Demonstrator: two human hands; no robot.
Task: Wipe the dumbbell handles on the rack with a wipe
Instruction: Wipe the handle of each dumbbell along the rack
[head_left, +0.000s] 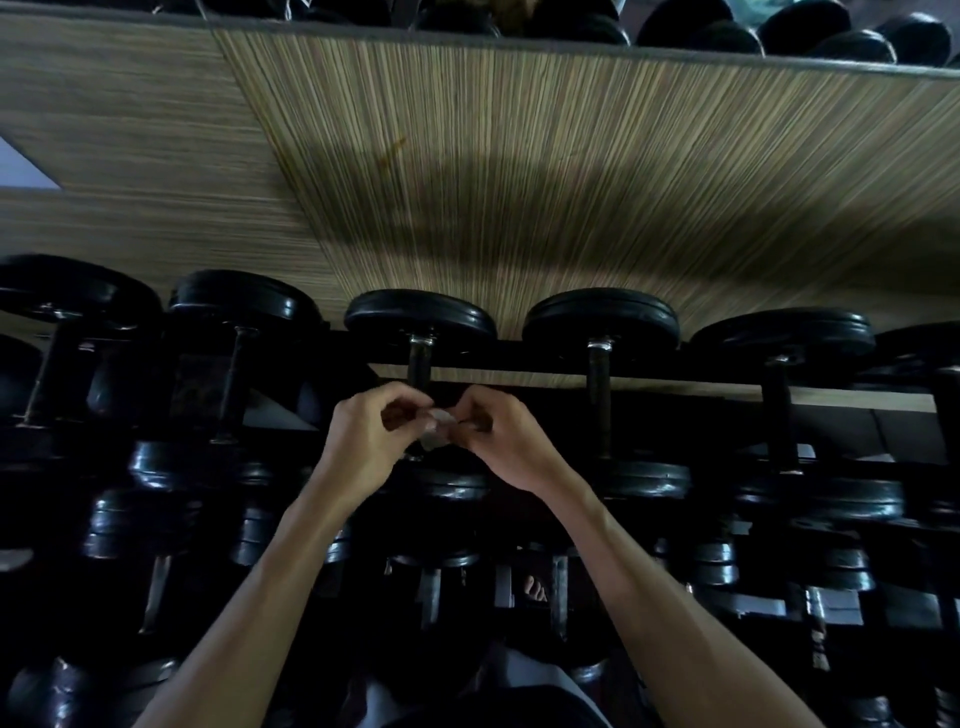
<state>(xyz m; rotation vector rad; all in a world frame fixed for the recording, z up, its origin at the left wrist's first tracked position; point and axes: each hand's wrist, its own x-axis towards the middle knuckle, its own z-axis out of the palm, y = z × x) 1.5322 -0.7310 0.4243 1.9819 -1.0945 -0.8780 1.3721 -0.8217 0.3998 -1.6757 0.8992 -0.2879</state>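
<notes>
Both hands pinching a wipe over the dumbbell rack.

I see my left hand (366, 441) and right hand (506, 447) with grips clamped on a small pale crumpled wipe (435, 428) between them, just in front of a black round-plated dumbbell's dark metal handle (420, 364) on the black metal rack (675, 378), against the striped wood-grain wall (519, 182).
</notes>
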